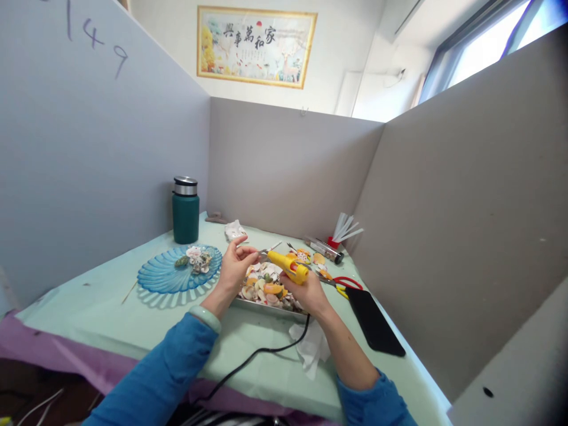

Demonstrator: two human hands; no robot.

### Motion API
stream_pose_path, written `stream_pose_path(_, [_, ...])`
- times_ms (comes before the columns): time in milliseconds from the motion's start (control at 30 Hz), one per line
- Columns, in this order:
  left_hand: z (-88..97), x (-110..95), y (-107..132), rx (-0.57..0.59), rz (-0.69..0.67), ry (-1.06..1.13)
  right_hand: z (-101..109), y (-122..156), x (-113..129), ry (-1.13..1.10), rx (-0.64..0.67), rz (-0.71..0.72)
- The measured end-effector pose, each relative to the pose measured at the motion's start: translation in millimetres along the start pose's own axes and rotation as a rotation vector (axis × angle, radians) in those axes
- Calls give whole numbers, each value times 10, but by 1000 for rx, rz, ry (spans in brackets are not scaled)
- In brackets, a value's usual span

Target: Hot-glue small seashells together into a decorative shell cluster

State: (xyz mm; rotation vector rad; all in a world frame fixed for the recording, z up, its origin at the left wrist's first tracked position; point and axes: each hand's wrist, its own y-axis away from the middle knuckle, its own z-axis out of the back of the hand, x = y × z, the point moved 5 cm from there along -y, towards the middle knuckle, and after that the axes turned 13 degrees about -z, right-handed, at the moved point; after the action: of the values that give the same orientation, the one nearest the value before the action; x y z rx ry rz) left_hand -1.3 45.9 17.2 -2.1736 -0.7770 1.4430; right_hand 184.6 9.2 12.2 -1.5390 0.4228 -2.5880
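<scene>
My right hand [308, 291] grips a yellow glue gun [287, 265] with a red trigger, its nozzle pointing left. A black cord runs from the gun toward me. My left hand [234, 265] is closed in a pinch on a small piece that I cannot make out, held right at the nozzle tip. Both hands hover over a metal tray [266, 309] filled with several coloured seashells [265, 285]. To the left lies a blue shell-shaped glass plate [164, 278] with a small cluster of shells [197, 259] on it.
A green thermos [185, 211] stands at the back left. Red-handled scissors [345, 284], a black phone [373, 322], a red holder with white sticks [344, 232] and a crumpled tissue [311, 349] lie to the right. Grey partition walls close in three sides.
</scene>
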Motion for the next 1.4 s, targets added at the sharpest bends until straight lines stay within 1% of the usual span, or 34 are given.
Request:
stream_pose_path(267, [-3,15,1,5,12,3,-25,13,26,-31,32,-13])
stream_pose_path(633, [10,31,0,-3,38,23,1,0,0,15,-7,-11])
stream_pose_path(800, [14,36,1,-8,41,30,-19,13,2,-1,17,-1])
stream_pose_path(967, [13,36,5,-13,55,41,3,-9,-12,19,-27,-3])
stream_pose_path(1167, [7,44,4,-7,54,39,-32,10,-5,-14,29,-11])
stream_pose_path(1300, [8,44,4,-14,53,41,-9,2,-14,3,-21,-1])
stream_pose_path(1400, [7,33,8,-16,57,30,-21,-5,-28,4,-8,-5])
